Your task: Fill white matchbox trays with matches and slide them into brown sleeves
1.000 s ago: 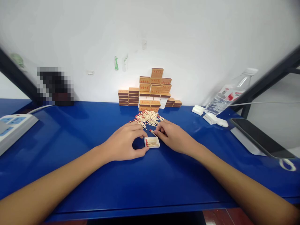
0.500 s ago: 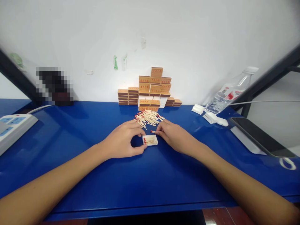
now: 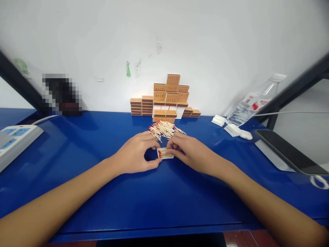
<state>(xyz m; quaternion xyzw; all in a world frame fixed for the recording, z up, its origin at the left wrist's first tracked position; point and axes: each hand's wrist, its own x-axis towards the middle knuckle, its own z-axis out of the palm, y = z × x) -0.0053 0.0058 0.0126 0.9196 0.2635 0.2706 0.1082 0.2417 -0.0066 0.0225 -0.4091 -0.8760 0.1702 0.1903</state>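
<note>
A small white matchbox tray (image 3: 165,154) with red-tipped matches in it lies on the blue table (image 3: 102,192). My left hand (image 3: 136,154) grips the tray's left end between thumb and fingers. My right hand (image 3: 190,152) reaches over the tray's right end with its fingertips pinched over it; whether a match is in them is hidden. Just behind both hands lies a loose heap of matches (image 3: 164,129).
Stacked brown matchboxes (image 3: 167,99) stand against the white wall. At the right are a water bottle (image 3: 252,104), small white pieces (image 3: 218,120), a white mouse-like item (image 3: 245,135) and a dark phone (image 3: 293,151). A power strip (image 3: 12,137) lies at the far left.
My right hand, which pinched a match beside the tray, has moved left over the tray's right end. My left hand keeps hold of the tray.
</note>
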